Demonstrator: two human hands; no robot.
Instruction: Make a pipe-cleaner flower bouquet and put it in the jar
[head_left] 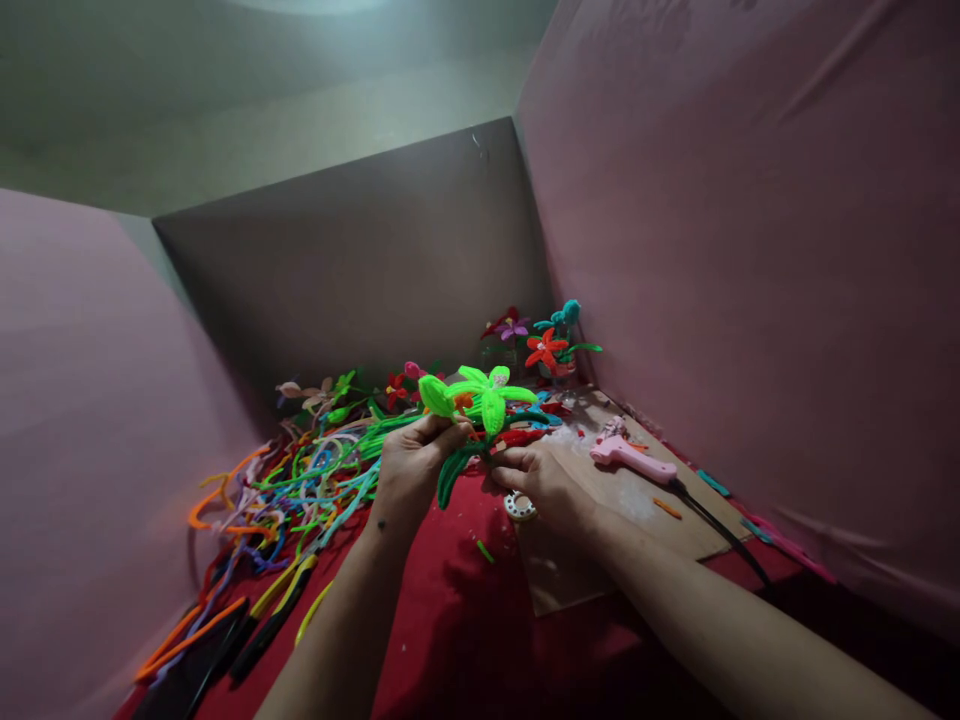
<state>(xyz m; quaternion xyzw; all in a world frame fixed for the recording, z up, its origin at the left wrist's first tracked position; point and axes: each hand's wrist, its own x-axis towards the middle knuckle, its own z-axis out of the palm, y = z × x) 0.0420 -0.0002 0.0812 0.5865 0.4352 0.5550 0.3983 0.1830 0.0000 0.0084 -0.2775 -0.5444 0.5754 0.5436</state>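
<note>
A bright green pipe-cleaner flower [493, 397] with a pale centre and a green bud [437, 396] beside it are held up over the red cloth. My left hand [421, 462] is closed around the stem just under the bud. My right hand [536, 480] pinches the lower stem below the flower, near the dark green leaves [452, 472]. A white ring-shaped roll [520, 505] lies just under my right fingers. A short green scrap [485, 551] rests on the red cloth [435, 600].
Tangled coloured pipe cleaners [330, 490] spread over the left side. A pink glue gun [634, 460] with a black cord lies on a brown board [705, 520] at right. Finished flowers [546, 347] stand at the back. Pink walls [750, 250] flank both sides.
</note>
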